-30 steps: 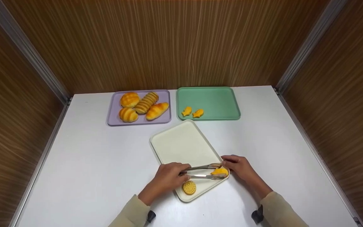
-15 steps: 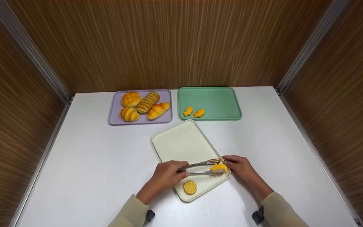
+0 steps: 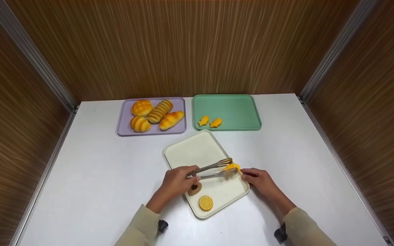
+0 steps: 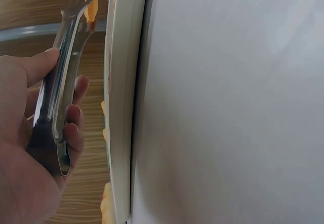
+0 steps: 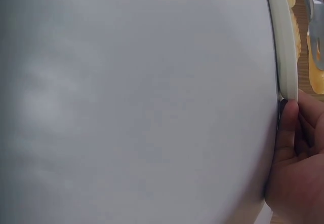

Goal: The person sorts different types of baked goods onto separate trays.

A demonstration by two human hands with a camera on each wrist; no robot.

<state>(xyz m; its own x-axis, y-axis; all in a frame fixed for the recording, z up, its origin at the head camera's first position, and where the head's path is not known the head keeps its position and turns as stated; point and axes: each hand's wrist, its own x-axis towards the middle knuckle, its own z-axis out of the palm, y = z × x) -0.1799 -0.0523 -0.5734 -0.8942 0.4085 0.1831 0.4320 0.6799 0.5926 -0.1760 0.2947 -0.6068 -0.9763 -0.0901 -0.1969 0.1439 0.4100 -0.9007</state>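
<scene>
My left hand [image 3: 180, 180] grips metal tongs [image 4: 63, 77], fingers wrapped around one side and thumb on the other. Between the tongs' tips is a yellow fish-shaped biscuit [image 3: 231, 167], raised over the cream tray [image 3: 193, 153]. The tray lies at an angle on the white table. My right hand [image 3: 260, 181] pinches the tray's right rim between thumb and fingers. On the tray's near end lie a round dotted biscuit [image 3: 205, 203] and a brown ring-shaped biscuit [image 3: 195, 189] with a dark centre, the latter partly hidden by my left hand.
A green tray [image 3: 236, 111] behind holds two fish-shaped biscuits [image 3: 215, 123] at its near left. Left of it, a purple tray [image 3: 123, 126] carries several bread rolls [image 3: 172, 120]. Wood-patterned walls [image 3: 183, 48] enclose the back and sides of the table.
My left hand has moved away from me and slightly left, lifting the fish biscuit in the tongs off the tray's right corner. The brown biscuit has come into view. My right hand stays put.
</scene>
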